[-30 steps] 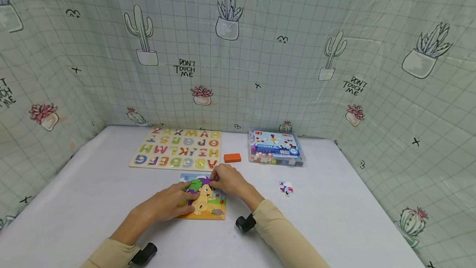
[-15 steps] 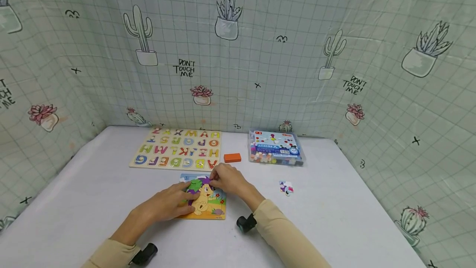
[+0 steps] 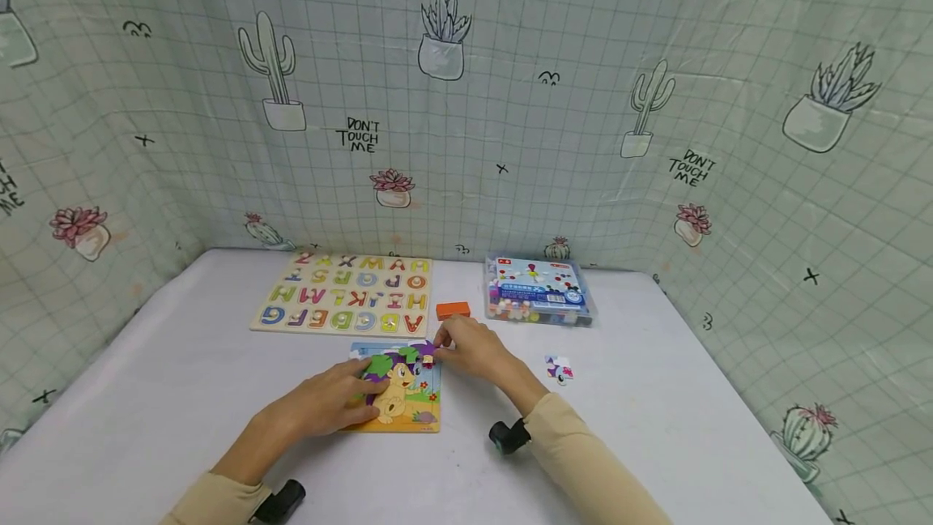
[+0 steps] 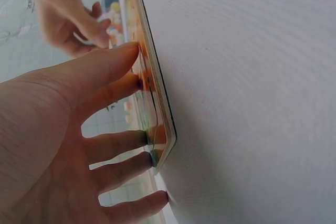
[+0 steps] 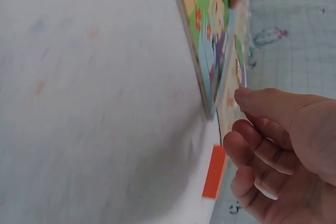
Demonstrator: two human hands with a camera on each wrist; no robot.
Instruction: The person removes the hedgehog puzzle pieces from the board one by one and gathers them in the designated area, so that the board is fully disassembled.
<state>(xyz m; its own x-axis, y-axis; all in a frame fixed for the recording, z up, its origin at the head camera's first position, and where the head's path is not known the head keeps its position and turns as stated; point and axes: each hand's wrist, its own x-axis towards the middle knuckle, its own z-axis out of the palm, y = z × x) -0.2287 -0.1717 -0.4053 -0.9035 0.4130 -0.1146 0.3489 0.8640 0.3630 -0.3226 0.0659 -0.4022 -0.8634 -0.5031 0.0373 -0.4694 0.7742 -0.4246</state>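
Right hand (image 3: pixel 472 345) has moved toward 3 o'clock, fingers pinching a purple-and-green piece (image 3: pixel 425 352) over the puzzle board's (image 3: pixel 419 427) 1 o'clock corner.
Left hand (image 3: pixel 318 399), fingers spread and gripping nothing, rests at the board's 9 o'clock side; light pressure there should steady it while the piece is handled level. Orange block (image 3: pixel 453 309) at 1 o'clock, just beyond the right hand, could be nudged; plastic box (image 3: pixel 539 286) at 2, loose piece (image 3: pixel 560 369) at 3, letter board (image 3: pixel 321 331) at 11.

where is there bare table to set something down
The white table is bare right of the loose puzzle piece and left of the letter board. It is crowded around the hedgehog puzzle, left hand and right hand, with the orange block close behind.
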